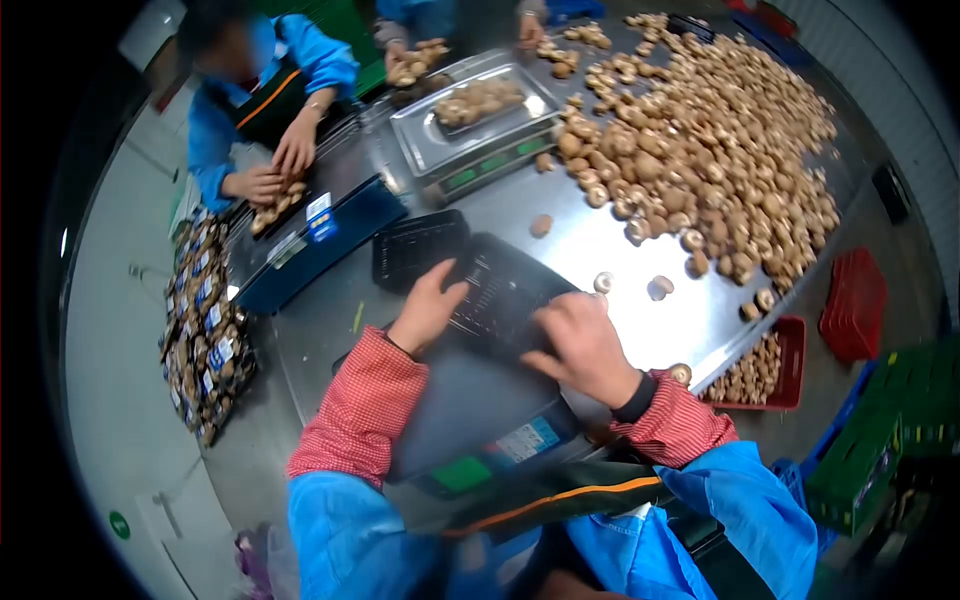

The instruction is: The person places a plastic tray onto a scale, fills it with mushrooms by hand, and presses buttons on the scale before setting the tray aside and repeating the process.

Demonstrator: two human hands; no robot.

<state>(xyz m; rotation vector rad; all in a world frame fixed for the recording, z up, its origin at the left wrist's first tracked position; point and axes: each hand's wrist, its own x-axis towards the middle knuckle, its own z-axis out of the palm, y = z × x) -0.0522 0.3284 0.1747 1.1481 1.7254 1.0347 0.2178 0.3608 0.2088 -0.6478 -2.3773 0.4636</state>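
Observation:
My left hand [428, 308] is at the left edge of a black plastic tray [505, 290], its thumb and forefinger apart. On the tray's right side is my right hand [583, 345], slightly blurred, thumb spread away from the curved fingers. The tray is bare inside and its near end overlaps the far part of a scale [430, 400] in front of me. The scale has a green display [461, 474] and a label. Another black tray [420, 247] lies beyond my left hand. A few loose mushrooms [603, 282] lie on the metal table near my right hand.
A large mushroom heap [700, 150] covers the table's far right. A second scale [475, 115] bears mushrooms. Across the table, a person [265, 100] handles mushrooms in a tray. Packed mushrooms [205, 330] stand left; a red crate [785, 365] of mushrooms sits right, near green crates [855, 470].

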